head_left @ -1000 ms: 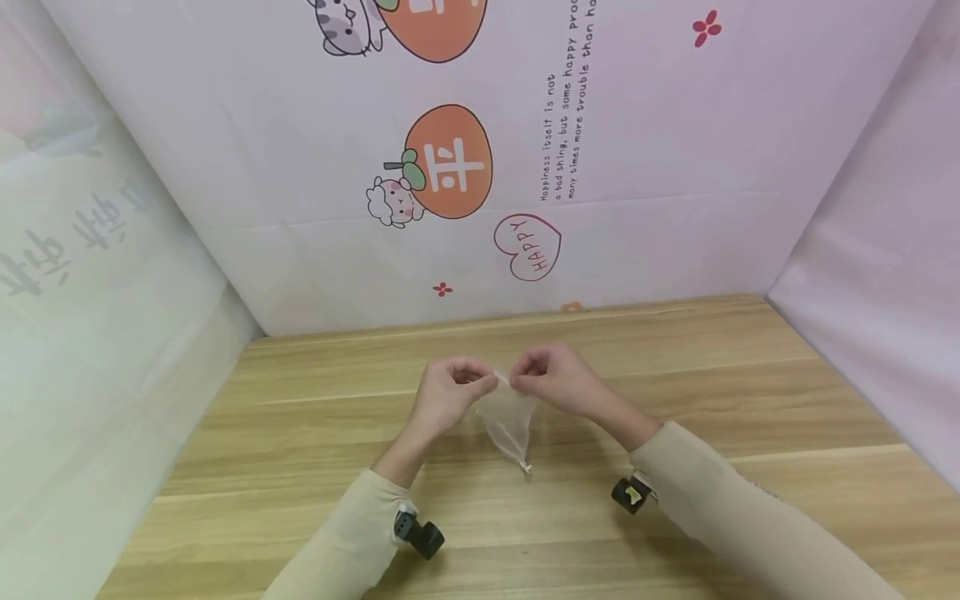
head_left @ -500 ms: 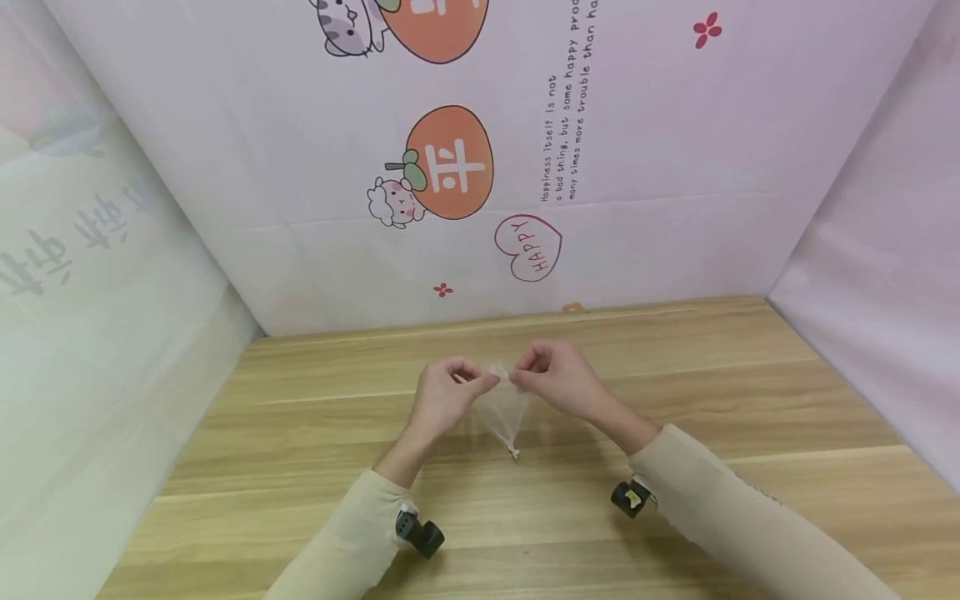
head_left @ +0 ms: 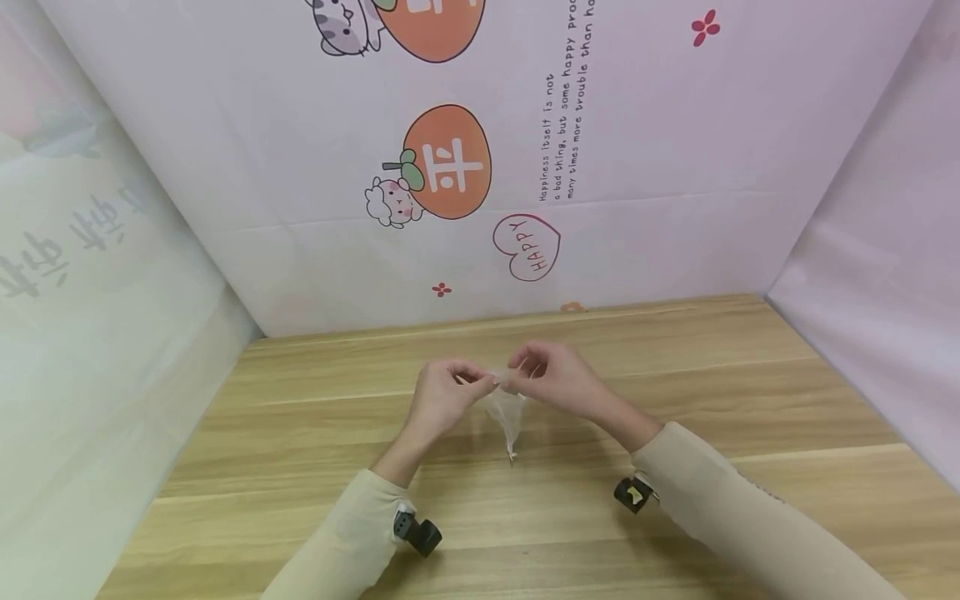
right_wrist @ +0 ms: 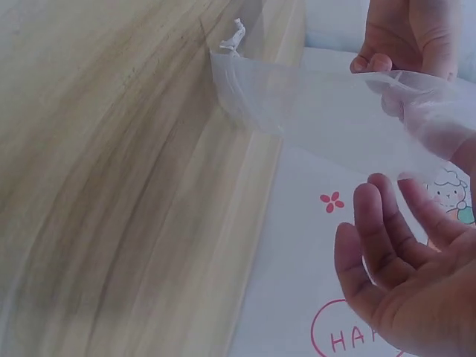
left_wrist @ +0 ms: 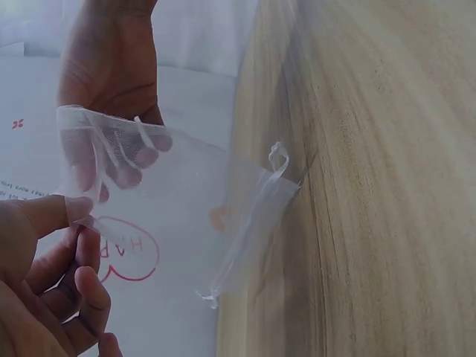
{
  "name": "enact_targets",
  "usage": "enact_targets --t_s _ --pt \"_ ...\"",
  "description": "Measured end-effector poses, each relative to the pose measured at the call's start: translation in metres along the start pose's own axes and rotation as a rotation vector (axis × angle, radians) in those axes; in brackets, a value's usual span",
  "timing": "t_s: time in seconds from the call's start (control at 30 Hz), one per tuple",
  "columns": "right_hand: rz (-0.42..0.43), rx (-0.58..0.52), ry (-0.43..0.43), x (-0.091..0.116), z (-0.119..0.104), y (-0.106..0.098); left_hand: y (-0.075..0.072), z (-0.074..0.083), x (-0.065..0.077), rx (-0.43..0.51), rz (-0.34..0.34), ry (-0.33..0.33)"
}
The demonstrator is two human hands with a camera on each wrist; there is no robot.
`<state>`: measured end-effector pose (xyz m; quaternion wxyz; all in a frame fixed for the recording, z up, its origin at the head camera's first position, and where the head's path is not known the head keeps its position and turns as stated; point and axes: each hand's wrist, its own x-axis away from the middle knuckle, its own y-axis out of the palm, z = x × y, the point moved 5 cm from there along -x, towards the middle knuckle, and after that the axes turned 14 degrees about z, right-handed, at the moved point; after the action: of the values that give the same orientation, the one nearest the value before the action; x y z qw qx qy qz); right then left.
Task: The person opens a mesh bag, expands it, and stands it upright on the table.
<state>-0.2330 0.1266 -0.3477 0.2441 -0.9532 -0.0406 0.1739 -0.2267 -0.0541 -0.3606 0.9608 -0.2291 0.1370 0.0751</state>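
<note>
A sheer white mesh drawstring pouch [head_left: 507, 412] hangs between the two hands above the table, its knotted cord end pointing down. My left hand [head_left: 442, 396] pinches one upper edge between thumb and fingertips, plain in the left wrist view. Opposite it, my right hand [head_left: 562, 379] has its thumb against the mesh, while its fingers [right_wrist: 372, 223] stand apart from the thumb, loosely bent. Through the sheer cloth the right thumb [right_wrist: 439, 134] shows in the right wrist view. White cord ends [left_wrist: 279, 155] stick out at both sides of the pouch's lower part.
A wood-grain table [head_left: 300, 467] lies below the hands. White printed cloth [head_left: 637, 167] walls the back, and further pale cloth [head_left: 90, 333] hangs at both sides. Small black cameras [head_left: 417, 533] sit on the sleeves.
The pouch's hanging end has swung left and looks narrower. The right fingers have come apart from the thumb; the left hand keeps its pinch in nearly the same place.
</note>
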Motion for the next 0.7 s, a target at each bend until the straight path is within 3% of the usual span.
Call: enact_targets --t_s 0.17,0.43,0.7 --pt "0.019 0.016 -0.068 -0.0015 -0.0037 0.0019 0.0005 0.0011 0.0010 -0.025 -0.025 0.020" --pt "0.062 0.055 -0.063 -0.0001 -0.0036 0.0016 -0.0010 0.0016 0.0015 -0.026 -0.029 0.017" --pt "0.050 0.078 -0.085 0.0013 -0.0039 0.0021 -0.0027 0.0020 0.0012 -0.040 -0.019 0.026"
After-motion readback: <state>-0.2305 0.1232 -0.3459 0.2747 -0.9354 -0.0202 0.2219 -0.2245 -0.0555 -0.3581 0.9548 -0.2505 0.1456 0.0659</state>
